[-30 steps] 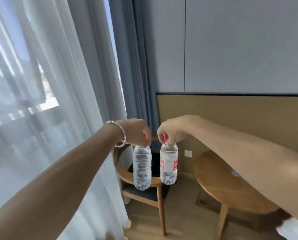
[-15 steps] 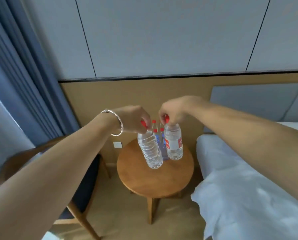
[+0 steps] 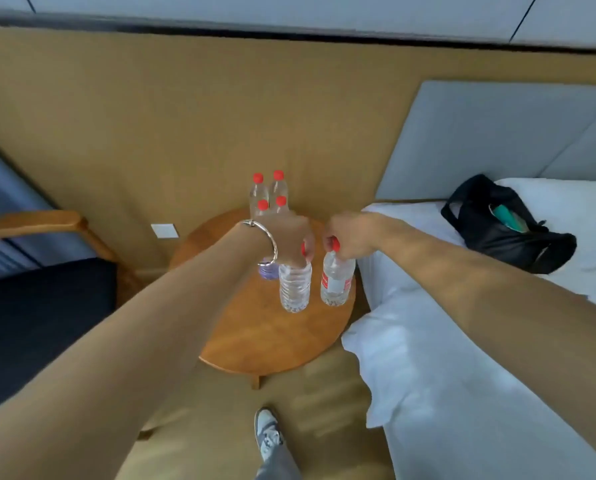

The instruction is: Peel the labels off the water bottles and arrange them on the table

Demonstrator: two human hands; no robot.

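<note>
The person is holding two water bottles by their red caps over the round wooden tabletop (image 3: 265, 337). The left hand (image 3: 291, 237) is curling its fingers round the cap of the bare bottle (image 3: 295, 289), which is clear and ribbed with no label showing. The right hand (image 3: 350, 237) is pinching the cap of the labelled bottle (image 3: 336, 282), which is carrying a red and white band round its middle. The two bottles are hanging upright, just beside each other but apart, above the right half of the tabletop; whether their bases are touching the wood cannot be told.

At the far edge of the tabletop four bottles (image 3: 259, 194) with red caps are standing close together in a square, partly hidden behind the left hand. A small purple object (image 3: 268, 271) is lying on the wood under the left wrist, which is wearing a silver bracelet (image 3: 272, 242).

A white bed (image 3: 463, 358) is sitting just right of the table, with a black bag (image 3: 504, 230) lying on it. A wooden chair (image 3: 47, 223) with a dark seat is standing to the left. A grey shoe (image 3: 267, 434) is showing on the floor below.
</note>
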